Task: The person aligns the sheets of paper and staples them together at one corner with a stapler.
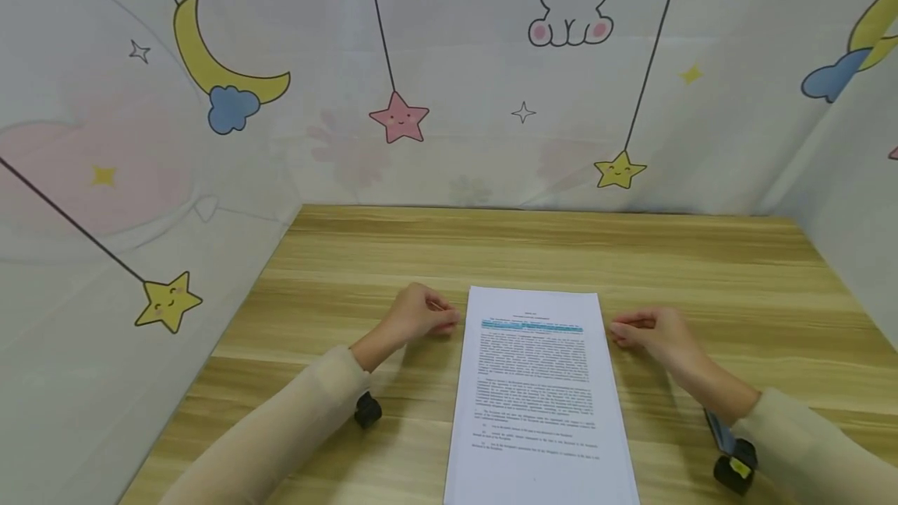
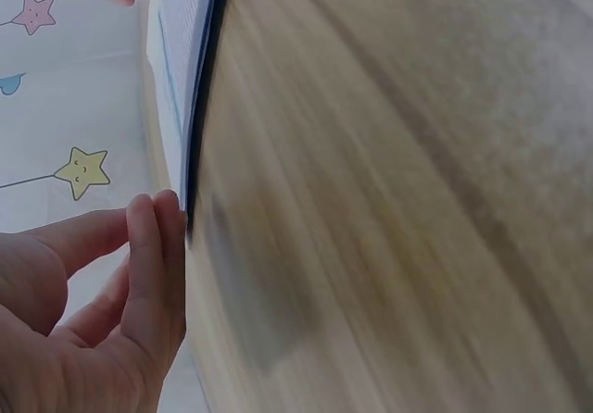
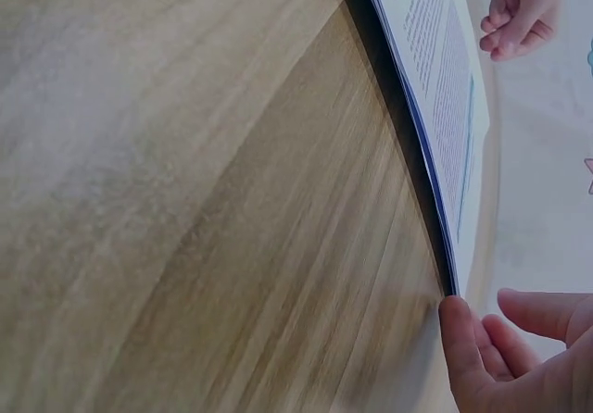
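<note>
A stack of printed paper sheets (image 1: 536, 396) lies on the table, its top page bearing a blue-highlighted passage near the head. Beside its upper left edge is my left hand (image 1: 424, 314), fingers loosely bent and nothing between them. In the left wrist view, that hand's fingertips (image 2: 165, 205) are right at the stack's edge; whether they touch it I cannot tell. On the opposite side my right hand (image 1: 652, 333) has its fingers bent too. The right wrist view puts a fingertip (image 3: 454, 311) against the edge of the sheets (image 3: 431, 144), with the thumb held apart.
The wood-grain table (image 1: 337, 256) reaches back to a pale curtain (image 1: 477, 45) printed with stars, a moon and a rabbit. Curtain also stands along the left and right sides. A small black device (image 1: 368, 410) sits at the left wrist, another (image 1: 735, 467) at the right.
</note>
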Available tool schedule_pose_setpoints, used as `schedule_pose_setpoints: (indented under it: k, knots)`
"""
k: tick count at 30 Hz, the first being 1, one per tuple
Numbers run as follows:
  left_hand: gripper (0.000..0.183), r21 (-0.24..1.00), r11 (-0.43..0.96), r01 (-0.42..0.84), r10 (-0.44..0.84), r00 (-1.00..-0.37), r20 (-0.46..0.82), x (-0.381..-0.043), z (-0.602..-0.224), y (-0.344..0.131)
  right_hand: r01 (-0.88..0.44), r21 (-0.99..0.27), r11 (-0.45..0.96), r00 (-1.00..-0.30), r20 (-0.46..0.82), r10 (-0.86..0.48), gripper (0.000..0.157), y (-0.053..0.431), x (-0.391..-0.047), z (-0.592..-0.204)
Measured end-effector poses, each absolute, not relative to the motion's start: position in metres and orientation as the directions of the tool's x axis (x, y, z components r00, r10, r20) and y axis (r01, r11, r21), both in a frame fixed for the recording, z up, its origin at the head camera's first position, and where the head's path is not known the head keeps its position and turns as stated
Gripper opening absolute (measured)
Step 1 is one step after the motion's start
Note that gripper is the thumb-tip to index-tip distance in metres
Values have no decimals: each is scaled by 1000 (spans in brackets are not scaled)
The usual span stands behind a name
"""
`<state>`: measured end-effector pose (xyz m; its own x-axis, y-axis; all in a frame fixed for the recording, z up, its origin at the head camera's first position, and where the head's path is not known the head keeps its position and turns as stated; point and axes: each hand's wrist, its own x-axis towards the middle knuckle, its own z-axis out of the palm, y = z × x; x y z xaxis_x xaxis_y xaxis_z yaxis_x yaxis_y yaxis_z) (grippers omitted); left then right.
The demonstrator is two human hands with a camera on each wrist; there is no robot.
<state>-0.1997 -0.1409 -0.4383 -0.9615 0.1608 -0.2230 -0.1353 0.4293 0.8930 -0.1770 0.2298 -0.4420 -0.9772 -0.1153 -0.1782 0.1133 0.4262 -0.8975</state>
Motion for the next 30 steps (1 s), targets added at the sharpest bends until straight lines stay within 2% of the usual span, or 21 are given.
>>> schedule_pose_setpoints:
  k: [5, 12, 30]
  knots:
    - [7, 883, 440, -165, 161, -953, -258, -202, -441, -140, 137, -905, 404, -976, -194, -103, 29, 227, -181, -445]
    - [7, 899, 379, -218, 169, -939, -299, -204, -444, -135, 188, -921, 341, -967, -235, -103, 31, 227, -185, -445]
    - [8, 919, 290, -266, 177, -929, -325, -207, -452, -132, 231, -929, 289, -958, -268, -99, 33, 223, -189, -445]
